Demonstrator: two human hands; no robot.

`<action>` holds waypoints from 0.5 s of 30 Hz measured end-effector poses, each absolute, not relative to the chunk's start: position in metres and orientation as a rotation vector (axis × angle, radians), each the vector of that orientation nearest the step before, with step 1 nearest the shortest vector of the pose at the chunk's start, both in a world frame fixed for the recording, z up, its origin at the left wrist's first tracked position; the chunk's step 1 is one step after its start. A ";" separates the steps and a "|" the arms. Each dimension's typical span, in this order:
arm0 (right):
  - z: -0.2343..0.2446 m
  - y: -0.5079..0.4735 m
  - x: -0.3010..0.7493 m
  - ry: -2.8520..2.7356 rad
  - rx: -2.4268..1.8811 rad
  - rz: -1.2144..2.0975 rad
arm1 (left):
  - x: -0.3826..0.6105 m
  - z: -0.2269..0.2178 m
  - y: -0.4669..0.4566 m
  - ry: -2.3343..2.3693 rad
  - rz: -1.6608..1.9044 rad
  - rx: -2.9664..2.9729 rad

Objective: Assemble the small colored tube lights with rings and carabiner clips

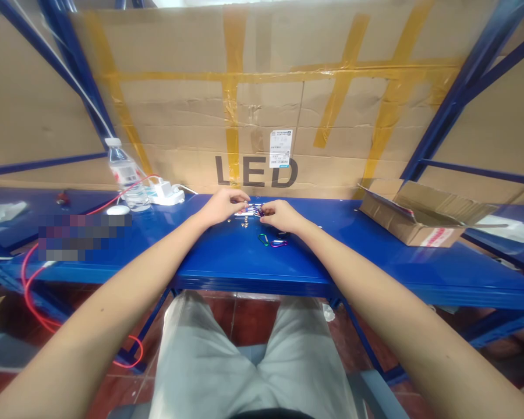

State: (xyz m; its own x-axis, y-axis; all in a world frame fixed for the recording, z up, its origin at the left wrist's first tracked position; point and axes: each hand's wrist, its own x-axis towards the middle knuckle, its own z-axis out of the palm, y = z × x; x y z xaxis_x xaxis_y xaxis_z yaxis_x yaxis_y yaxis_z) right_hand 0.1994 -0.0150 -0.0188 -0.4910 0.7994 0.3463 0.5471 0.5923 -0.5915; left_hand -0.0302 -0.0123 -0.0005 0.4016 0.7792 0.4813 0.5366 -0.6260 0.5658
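Observation:
On the blue table, my left hand (224, 206) reaches in beside a small group of parts, its thumb and fingers curled close together. Any piece between those fingertips is too small to name. My right hand (283, 215) faces it a short gap away, fingertips pinched on a small dark item that I cannot make out. Several thin silvery pieces (254, 209) lie between the two hands. Just below the left fingertips are several tiny brass-coloured bits (245, 223). Nearer the table's front edge lie a green carabiner (263, 239) and a purple carabiner (278, 244).
An open cardboard box (413, 218) stands on the right. At the left are a water bottle (128, 177), a white power strip (168, 193) with plugs, and a red cable (25, 273) hanging over the edge. A large cardboard sheet (179, 128) backs the table (244, 265).

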 end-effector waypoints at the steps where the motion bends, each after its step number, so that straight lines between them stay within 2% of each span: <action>1: -0.018 -0.016 0.199 -2.224 -1.062 0.543 | -0.028 0.000 -0.013 1.145 1.068 2.363; 15: -0.016 -0.019 0.199 -2.285 -1.134 0.506 | -0.019 -0.005 -0.013 1.252 1.035 2.007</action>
